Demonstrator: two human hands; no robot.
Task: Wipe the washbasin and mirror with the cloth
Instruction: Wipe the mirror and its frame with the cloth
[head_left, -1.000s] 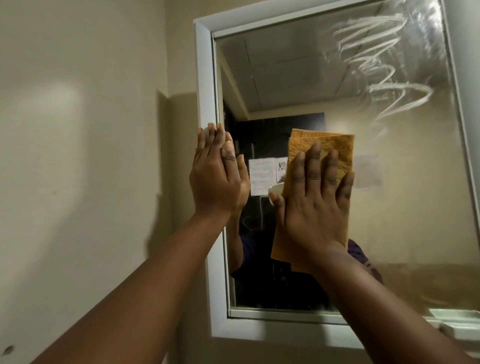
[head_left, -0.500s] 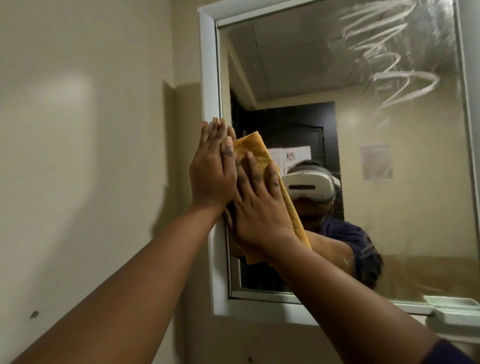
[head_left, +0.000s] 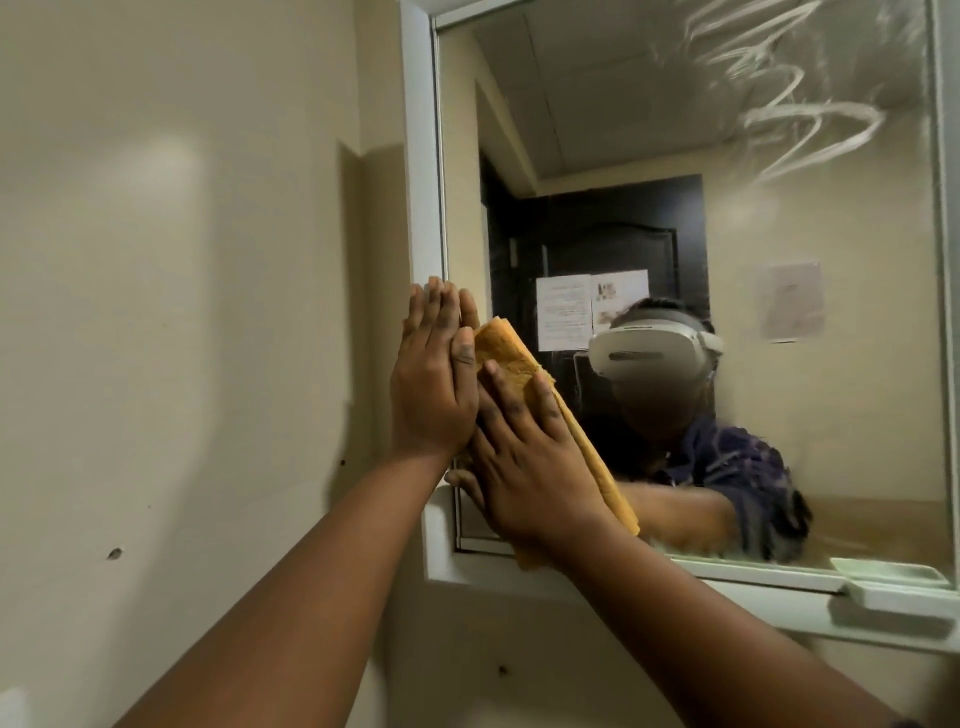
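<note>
Within 1 s the cloth (head_left: 524, 374), pressed flat under the open right hand (head_left: 524, 457), was swept leftward and down to the mirror (head_left: 675, 156) lower-left corner beside the flat, empty left hand (head_left: 434, 384); upper-right smears (head_left: 779, 104) remain unwiped.

The lower left corner of the mirror (head_left: 649, 156) is taken up by the right hand (head_left: 524, 462), pressed flat on the cloth (head_left: 519, 364), with the left hand (head_left: 434, 384) laid against the white frame (head_left: 422, 156) just beside it. Leftward passage is closed off by that frame and the wall (head_left: 182, 260). The glass to the right and above is left open, streaked with smears (head_left: 789, 104) near the top. Along the bottom right edge, room is narrowed by a small tray (head_left: 898, 603) resting on the ledge (head_left: 753, 618).
</note>
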